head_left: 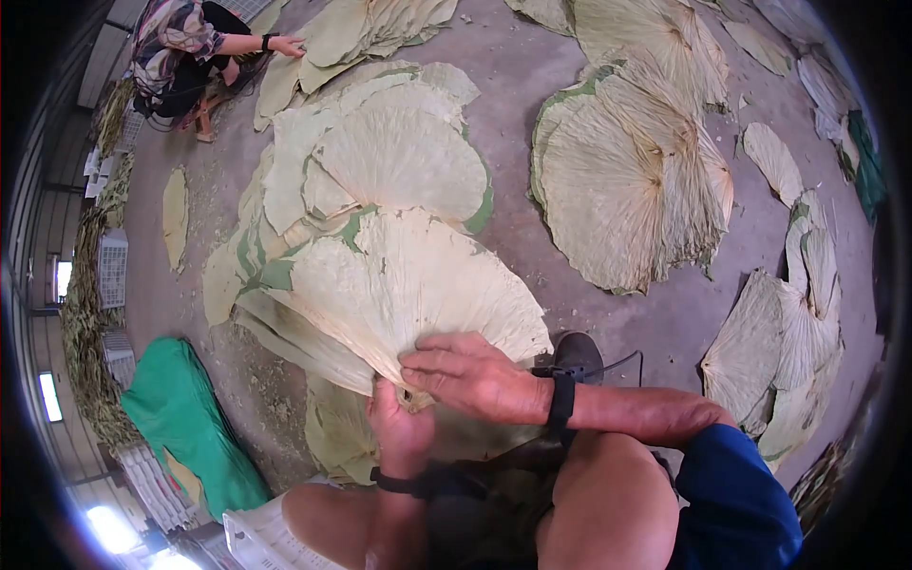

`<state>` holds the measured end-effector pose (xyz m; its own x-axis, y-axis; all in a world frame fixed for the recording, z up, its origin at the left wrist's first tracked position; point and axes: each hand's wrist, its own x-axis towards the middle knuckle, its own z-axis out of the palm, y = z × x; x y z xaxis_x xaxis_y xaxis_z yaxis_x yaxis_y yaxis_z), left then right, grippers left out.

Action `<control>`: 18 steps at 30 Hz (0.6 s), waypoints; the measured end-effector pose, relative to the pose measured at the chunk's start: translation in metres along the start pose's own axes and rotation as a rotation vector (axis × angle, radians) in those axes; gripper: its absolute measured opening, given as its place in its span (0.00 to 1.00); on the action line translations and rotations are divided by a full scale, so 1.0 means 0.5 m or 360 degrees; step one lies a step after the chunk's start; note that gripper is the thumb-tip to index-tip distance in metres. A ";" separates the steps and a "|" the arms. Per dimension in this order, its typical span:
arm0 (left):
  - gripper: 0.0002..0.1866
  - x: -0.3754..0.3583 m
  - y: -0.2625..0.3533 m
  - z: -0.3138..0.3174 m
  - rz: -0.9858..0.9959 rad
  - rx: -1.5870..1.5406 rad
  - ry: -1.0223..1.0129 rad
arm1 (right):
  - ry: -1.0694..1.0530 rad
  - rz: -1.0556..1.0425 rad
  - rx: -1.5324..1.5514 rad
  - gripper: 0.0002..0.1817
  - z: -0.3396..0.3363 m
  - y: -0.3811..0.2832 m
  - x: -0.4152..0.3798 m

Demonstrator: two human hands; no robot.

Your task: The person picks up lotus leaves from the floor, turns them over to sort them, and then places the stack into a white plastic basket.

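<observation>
A large pale dried lotus leaf (418, 285), folded into a fan shape, is held in front of my knees. My left hand (401, 427) grips its narrow lower end near the stalk spot, thumb up along the edge. My right hand (475, 378) lies flat across the lower part of the leaf, fingers stretched out to the left. Beneath and behind it, more dried leaves (399, 157) with green edges overlap on the floor. Another leaf (337, 432) lies partly hidden below my left hand.
Stacks of leaves (608, 180) lie at the right, with smaller ones (779, 332) beyond. A co-worker (180, 57) sits at the upper left, touching a leaf pile (370, 38). Green cloth (190, 418) and a white crate (256, 537) are at the lower left.
</observation>
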<state>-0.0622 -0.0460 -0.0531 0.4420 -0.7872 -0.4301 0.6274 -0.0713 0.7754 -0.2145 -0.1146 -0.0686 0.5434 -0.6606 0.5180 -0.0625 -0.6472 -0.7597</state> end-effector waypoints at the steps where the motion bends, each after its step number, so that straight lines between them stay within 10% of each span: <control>1: 0.22 0.001 -0.002 -0.008 0.0010 0.0028 -0.0040 | -0.0007 -0.0005 -0.0010 0.20 0.000 0.000 -0.001; 18: 0.27 -0.016 0.019 -0.006 -0.0166 0.0336 -0.0010 | -0.0237 0.0084 0.0102 0.21 0.050 0.004 -0.032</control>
<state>-0.0579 -0.0383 -0.0438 0.3775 -0.7726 -0.5105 0.5213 -0.2783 0.8067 -0.2023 -0.0956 -0.0881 0.6593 -0.6262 0.4162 -0.0435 -0.5844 -0.8103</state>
